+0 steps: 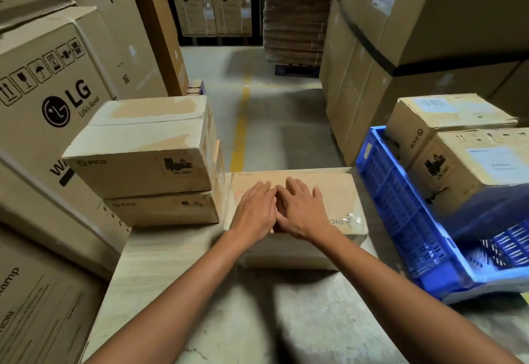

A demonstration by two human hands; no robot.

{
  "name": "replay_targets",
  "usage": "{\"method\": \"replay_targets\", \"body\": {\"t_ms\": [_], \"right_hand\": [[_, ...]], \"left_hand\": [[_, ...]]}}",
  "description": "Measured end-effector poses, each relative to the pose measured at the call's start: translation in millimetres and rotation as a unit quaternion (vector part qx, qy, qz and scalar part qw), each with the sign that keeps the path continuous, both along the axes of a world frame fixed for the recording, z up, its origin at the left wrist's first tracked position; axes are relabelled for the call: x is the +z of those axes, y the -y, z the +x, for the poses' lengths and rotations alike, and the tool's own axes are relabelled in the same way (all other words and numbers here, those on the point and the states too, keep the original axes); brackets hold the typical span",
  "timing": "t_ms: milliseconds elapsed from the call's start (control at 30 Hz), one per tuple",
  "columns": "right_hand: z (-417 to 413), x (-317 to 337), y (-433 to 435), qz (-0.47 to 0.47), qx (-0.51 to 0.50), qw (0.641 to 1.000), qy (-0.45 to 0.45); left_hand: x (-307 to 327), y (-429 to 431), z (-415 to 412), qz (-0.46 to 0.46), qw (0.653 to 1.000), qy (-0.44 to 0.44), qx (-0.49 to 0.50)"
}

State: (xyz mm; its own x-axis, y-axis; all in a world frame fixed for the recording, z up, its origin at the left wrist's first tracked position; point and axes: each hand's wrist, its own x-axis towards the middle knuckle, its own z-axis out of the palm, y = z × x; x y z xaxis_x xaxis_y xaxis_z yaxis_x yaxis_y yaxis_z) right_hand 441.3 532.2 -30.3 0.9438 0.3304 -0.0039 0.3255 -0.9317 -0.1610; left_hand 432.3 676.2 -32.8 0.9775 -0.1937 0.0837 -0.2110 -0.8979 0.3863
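Left of you, two stacked boxes (143, 149) sit on the worktop (160, 252); just beside them, your left hand (254, 210) and right hand (303, 210) press flat, fingers straight, gripping nothing, on the middle box (339, 190); a blue crate (400, 212) stands right

Middle of box (337, 192) top is covered by left hand (254, 209) and right hand (303, 212). Blue crate (400, 206) is cropped at right edge.
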Motion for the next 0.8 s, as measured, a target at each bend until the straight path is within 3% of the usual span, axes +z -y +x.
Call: {"method": "replay_targets", "body": {"t_ms": [167, 500, 800], "right_hand": [[-8.1, -21.1, 19.7, -0.003, -0.041, 0.999, -0.013], [6.4, 8.0, 27.1, -0.041, 0.01, 0.995, -0.09], [-47.2, -4.2, 43.9, 0.016, 0.029, 0.997, 0.073]], "left_hand": [[-2.7, 24.4, -0.6, -0.03, 0.999, -0.014, -0.024], [4.5, 34.3, 2.2, -0.002, 1.0, -0.013, -0.004], [-19.4, 40.6, -58.9, -0.084, 0.982, 0.163, -0.034]]}}
